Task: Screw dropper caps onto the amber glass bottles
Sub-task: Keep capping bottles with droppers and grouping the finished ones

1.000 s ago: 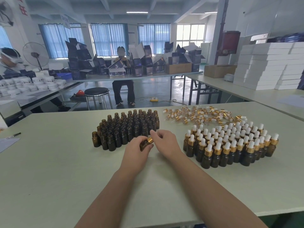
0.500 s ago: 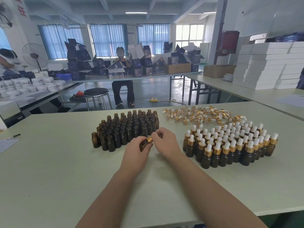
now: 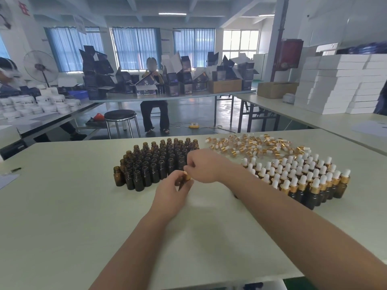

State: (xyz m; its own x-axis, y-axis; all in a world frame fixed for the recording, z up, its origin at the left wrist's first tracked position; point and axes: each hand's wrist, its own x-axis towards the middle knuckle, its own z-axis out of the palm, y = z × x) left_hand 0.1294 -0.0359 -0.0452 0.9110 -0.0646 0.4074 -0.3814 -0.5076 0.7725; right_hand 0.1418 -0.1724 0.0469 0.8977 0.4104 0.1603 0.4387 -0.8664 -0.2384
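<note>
My left hand (image 3: 172,193) grips a small amber glass bottle (image 3: 181,183), mostly hidden by its fingers. My right hand (image 3: 204,166) pinches the gold dropper cap (image 3: 187,175) seated on that bottle's neck. Behind my hands stands a cluster of open, uncapped amber bottles (image 3: 155,162). Loose gold dropper caps with white bulbs (image 3: 251,145) lie scattered at the far right. Capped bottles (image 3: 301,176) stand grouped to the right, partly behind my right forearm.
The pale green table (image 3: 73,206) carries a pen (image 3: 15,170) and a paper sheet (image 3: 7,181) at its left edge. Beyond are a stool (image 3: 121,116), a seated person (image 3: 154,97), other tables and stacked white boxes (image 3: 339,84).
My right hand has shifted slightly up and left over the cap, its fingers turned around it. The left hand keeps the bottle in the same spot.
</note>
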